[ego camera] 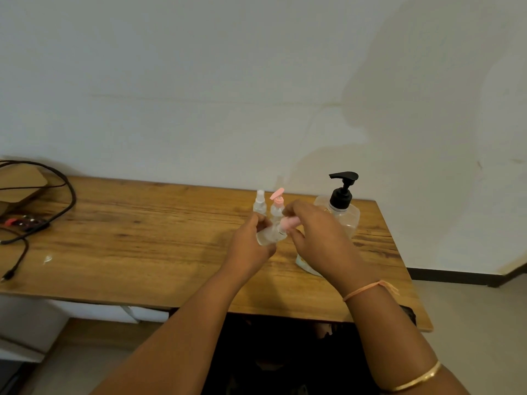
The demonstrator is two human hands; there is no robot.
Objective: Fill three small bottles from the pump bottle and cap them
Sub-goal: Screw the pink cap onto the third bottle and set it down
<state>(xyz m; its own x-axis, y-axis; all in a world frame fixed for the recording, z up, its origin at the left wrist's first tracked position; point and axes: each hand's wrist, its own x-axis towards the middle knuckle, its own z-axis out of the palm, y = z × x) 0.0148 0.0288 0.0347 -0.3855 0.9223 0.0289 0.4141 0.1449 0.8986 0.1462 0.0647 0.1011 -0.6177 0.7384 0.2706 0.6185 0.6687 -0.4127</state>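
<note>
Wooden table [142,238], honey-brown and streaked with dark grain, stands against a pale wall [228,81]. Above its middle both hands meet on one small clear bottle [269,237], which is held tilted with its neck pointing right. The left hand [248,246] grips the bottle's body, its fingers curled round the far side. The right hand [319,238] pinches the pink cap [289,223] at the neck between thumb and fingertips; whether the cap is fully seated cannot be told.

Just behind the hands two more little bottles stand upright side by side on the table — a clear spray bottle [260,202] with a whitish top, and to its right a pink-pump bottle [277,205] whose spout slants upward. The large pump bottle [348,220] stands to the right of them, near the table's back edge, clear-bodied with a black pump head [343,178] whose spout points left. No label or lettering is legible on any of the bottles — too small and blurred.

A pale object [305,265] lies on the table partly hidden under the right wrist; what it is cannot be told. That wrist wears an orange thread [368,289], and a gold bangle [416,380] sits further up the forearm. At the far left, black cables [65,195] loop around a piece of cardboard [20,181].
</note>
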